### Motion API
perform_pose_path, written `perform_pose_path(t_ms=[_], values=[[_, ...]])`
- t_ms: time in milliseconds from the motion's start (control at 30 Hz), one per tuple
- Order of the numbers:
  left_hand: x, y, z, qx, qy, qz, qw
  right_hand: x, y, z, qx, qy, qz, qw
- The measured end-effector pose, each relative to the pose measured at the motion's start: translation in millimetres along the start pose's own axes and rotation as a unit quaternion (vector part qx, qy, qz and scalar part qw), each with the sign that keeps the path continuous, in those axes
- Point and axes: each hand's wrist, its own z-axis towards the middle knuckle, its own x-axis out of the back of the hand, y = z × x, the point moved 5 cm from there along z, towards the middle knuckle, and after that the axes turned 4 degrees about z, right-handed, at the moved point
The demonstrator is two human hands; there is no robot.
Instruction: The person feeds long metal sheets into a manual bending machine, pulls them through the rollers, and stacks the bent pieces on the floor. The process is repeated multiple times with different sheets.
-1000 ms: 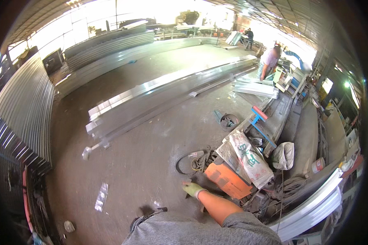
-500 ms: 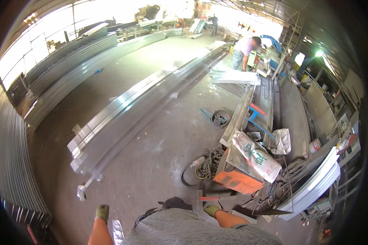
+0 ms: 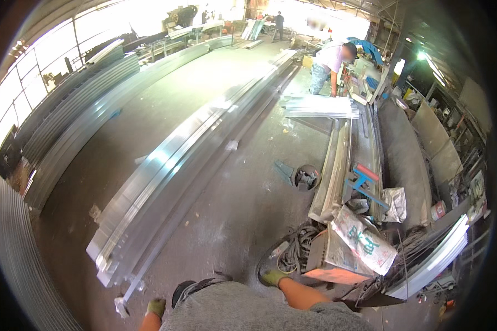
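Observation:
My left hand (image 3: 156, 307), in an olive-green work glove, hangs low beside my body, close to the near end of the long metal profiles (image 3: 128, 223) on the floor. My right hand (image 3: 271, 277), gloved the same way, is next to a coil of dark cable or hose (image 3: 297, 249) and a dark curved band on the floor. From this view, whether it touches them cannot be made out. Nothing shows in either hand, and the fingers are too small and blurred to read.
An orange-fronted box (image 3: 339, 275) with a white printed sack (image 3: 363, 240) stands at my right. Beyond it are a blue stand with a red roller (image 3: 365, 177) and a round bin (image 3: 307, 177). Another person (image 3: 327, 63) bends over metal pieces. Stacked corrugated sheets (image 3: 16, 248) line the left.
My view has shifted forward. My right hand has moved up beside the cable coil, and a red-handled tool near it has gone from sight. My left hand shows lower and farther right.

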Motion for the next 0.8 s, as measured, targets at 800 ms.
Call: perform_pose_path(t_ms=[800], values=[[272, 737, 695, -0.23, -0.033, -0.021, 0.973, 206, -62, 230, -0.175, -0.03, 0.013, 0.984]])
